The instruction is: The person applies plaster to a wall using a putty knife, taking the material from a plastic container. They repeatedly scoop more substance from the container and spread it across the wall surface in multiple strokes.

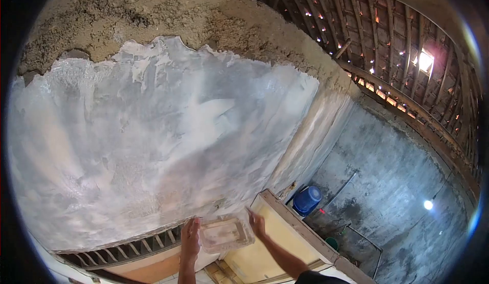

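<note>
A clear rectangular plastic container (235, 243) with pale residue inside is in front of me at the lower middle. My left hand (190, 235) is raised at its left side, with the fingers closed on the rim. My right hand (258, 225) is beside the container's right edge, its fingers drawn together. A thin dark shape shows at those fingertips, too small to tell whether it is a fingertip or a tool. Behind both hands rises a wall (137, 141) with smeared grey-white plaster, streaked and patchy.
Rough brown, unplastered wall (168, 8) runs along the top. Below the plaster is a slatted opening (122, 252). A yellow panel (275, 233) stands at the lower right. Beyond its ledge are a blue bucket (307, 200), a pipe (365, 237) and a lit bulb (428, 204).
</note>
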`<state>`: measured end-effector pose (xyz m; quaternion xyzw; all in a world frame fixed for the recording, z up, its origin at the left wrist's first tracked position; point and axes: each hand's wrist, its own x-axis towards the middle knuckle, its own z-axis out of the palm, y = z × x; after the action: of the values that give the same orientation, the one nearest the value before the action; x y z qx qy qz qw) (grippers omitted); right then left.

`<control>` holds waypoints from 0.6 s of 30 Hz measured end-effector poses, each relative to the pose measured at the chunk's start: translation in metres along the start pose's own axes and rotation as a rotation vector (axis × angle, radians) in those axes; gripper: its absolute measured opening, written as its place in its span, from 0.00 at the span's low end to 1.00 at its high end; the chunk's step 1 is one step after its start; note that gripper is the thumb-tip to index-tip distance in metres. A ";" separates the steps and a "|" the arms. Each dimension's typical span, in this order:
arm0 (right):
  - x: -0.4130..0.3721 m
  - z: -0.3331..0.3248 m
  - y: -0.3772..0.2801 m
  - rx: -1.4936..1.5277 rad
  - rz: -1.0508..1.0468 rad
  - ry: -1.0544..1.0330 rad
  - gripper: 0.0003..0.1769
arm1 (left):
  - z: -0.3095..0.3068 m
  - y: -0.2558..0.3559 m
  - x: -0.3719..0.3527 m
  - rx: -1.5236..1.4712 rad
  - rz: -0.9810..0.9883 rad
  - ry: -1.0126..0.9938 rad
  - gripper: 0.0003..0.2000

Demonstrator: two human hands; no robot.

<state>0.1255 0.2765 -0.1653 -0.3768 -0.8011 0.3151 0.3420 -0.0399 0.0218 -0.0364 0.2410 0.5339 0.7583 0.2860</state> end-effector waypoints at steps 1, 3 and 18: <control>-0.022 0.015 0.023 -0.030 -0.110 0.030 0.16 | -0.003 -0.013 0.003 -0.010 0.003 0.061 0.16; -0.060 0.026 0.039 0.229 0.062 0.001 0.14 | -0.013 -0.019 0.004 -0.004 -0.009 0.124 0.16; -0.079 -0.087 -0.100 0.688 -0.032 0.155 0.10 | -0.006 -0.015 -0.001 0.091 -0.334 -0.400 0.15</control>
<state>0.1926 0.1815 -0.0642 -0.2498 -0.6256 0.5317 0.5134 -0.0404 0.0210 -0.0522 0.3073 0.5327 0.6130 0.4959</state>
